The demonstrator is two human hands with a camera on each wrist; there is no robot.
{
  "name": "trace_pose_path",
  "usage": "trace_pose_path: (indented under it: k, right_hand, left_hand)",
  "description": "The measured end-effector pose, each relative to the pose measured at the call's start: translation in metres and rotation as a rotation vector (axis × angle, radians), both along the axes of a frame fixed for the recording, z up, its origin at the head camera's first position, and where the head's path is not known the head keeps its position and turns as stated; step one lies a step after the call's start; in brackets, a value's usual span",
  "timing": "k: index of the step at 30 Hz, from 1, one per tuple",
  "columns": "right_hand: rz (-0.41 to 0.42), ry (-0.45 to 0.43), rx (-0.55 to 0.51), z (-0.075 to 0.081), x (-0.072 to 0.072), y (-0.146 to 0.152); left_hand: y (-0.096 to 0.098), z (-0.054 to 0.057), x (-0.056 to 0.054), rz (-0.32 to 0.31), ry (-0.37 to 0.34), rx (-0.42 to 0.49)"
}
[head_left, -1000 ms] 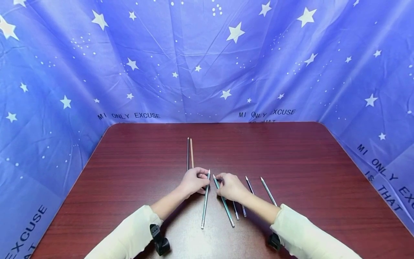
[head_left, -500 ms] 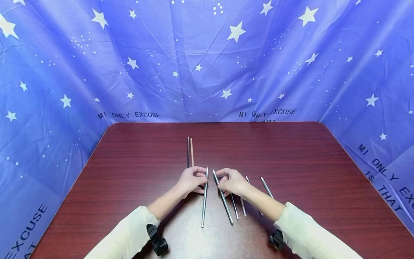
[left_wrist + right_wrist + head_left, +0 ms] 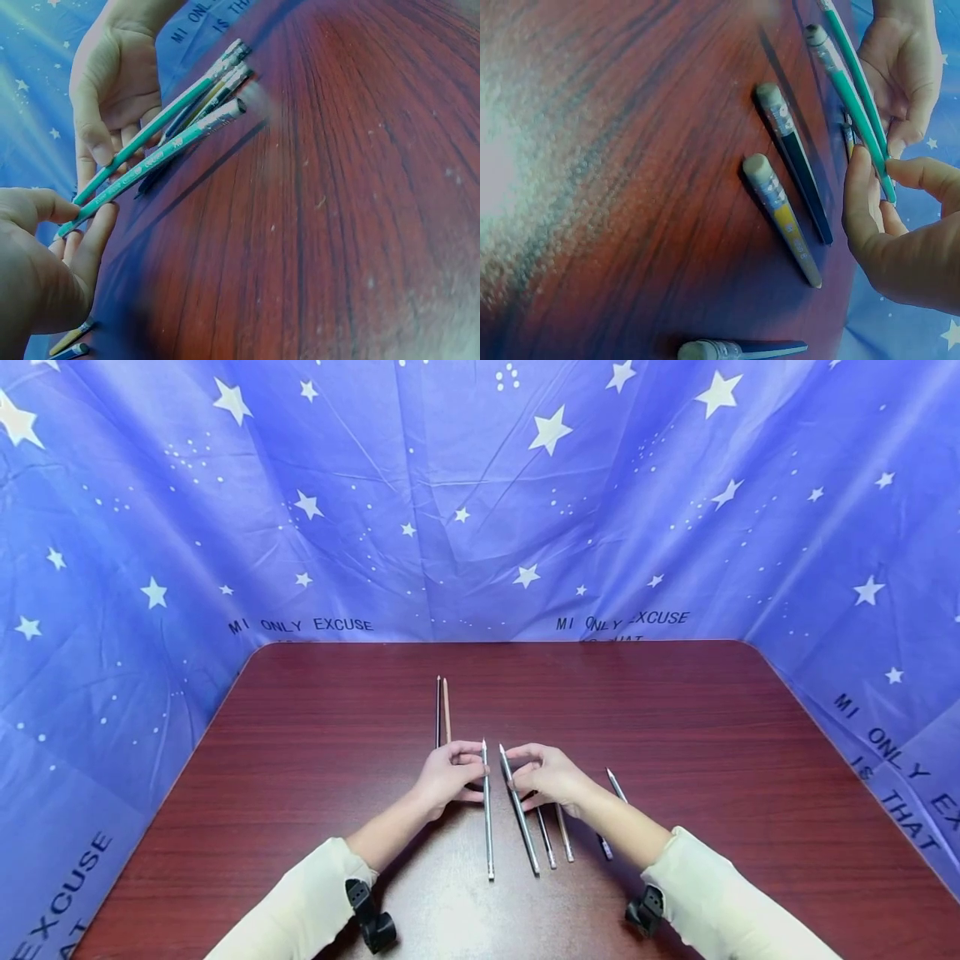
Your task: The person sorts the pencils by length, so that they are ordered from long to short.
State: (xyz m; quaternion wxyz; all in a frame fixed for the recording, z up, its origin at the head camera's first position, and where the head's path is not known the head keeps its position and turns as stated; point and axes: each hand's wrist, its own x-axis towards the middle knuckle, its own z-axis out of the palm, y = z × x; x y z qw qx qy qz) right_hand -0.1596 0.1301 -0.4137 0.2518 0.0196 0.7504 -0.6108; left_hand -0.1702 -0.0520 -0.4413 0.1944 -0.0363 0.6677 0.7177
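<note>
My left hand [image 3: 447, 781] pinches a green pencil [image 3: 161, 156] near its sharpened tip, eraser end toward me. Opposite it, my right hand [image 3: 553, 781] pinches a second green pencil [image 3: 846, 90] between thumb and fingers, also near the tip. In the head view the two pencils stand side by side with a narrow gap, tips pointing away, raised over the table. Beneath the right hand lie a black pencil [image 3: 799, 165] and a yellow pencil [image 3: 791, 232], partly hidden in the head view. Beyond the left hand lie a dark pencil [image 3: 438, 714] and a light wood-coloured pencil [image 3: 447, 714].
Right of the right wrist, a pencil tip [image 3: 616, 783] and a dark pencil's eraser end [image 3: 605, 848] show past the forearm. The reddish-brown wooden table [image 3: 315, 710] ends at a blue star-patterned cloth [image 3: 420, 485] at the back and sides.
Both hands have moved slightly away from me with their pencils. The left pencil has swung from a slant to nearly straight, its eraser end shifting right, toward the right pencil.
</note>
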Motion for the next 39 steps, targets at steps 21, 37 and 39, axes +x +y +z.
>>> trace_pose_path:
  k: [21,37,39]
  right_hand:
    - [-0.05,-0.004,-0.08,-0.002,-0.002,0.005]
    - [-0.052,-0.041,-0.092,0.003,-0.004,0.004]
    - [-0.053,-0.036,-0.096,0.004,-0.005,0.005]
  left_hand:
    - [0.0,0.001,0.001,0.018,0.008,0.053]
    - [0.0,0.007,-0.001,0.026,0.018,0.076]
    - [0.0,0.009,-0.001,0.032,0.023,0.072]
